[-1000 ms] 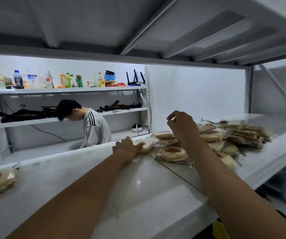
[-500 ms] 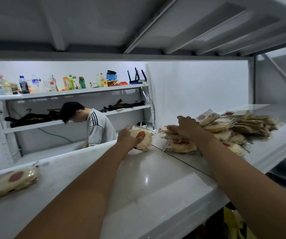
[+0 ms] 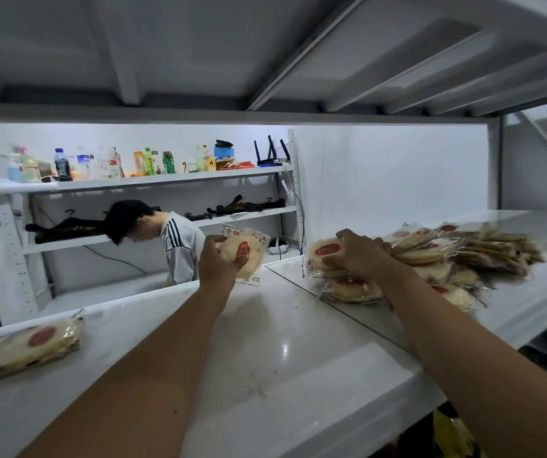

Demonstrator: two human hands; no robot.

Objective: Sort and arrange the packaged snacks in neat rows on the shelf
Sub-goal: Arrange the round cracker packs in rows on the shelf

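My left hand (image 3: 217,261) grips a round pale snack packet with a red label (image 3: 247,251), lifted upright above the white shelf (image 3: 265,352). My right hand (image 3: 359,254) grips another packet of the same kind (image 3: 323,254), raised off the left end of a loose pile of packets (image 3: 457,256) on the right part of the shelf. More packets (image 3: 351,290) lie flat just below that hand. At the far left edge a short row of the same packets (image 3: 31,345) lies on the shelf, blurred.
A shelf board (image 3: 265,61) hangs low overhead. Beyond the shelf a person in a striped white shirt (image 3: 179,247) bends down. Behind stands another rack with bottles (image 3: 100,163), a router (image 3: 270,155) and dark hangers (image 3: 67,226). A seam (image 3: 298,285) divides the shelf.
Both hands have lifted. The left hand raised its packet off the shelf and turned it upright. The right hand closed on a packet from the pile's left end and raised it.
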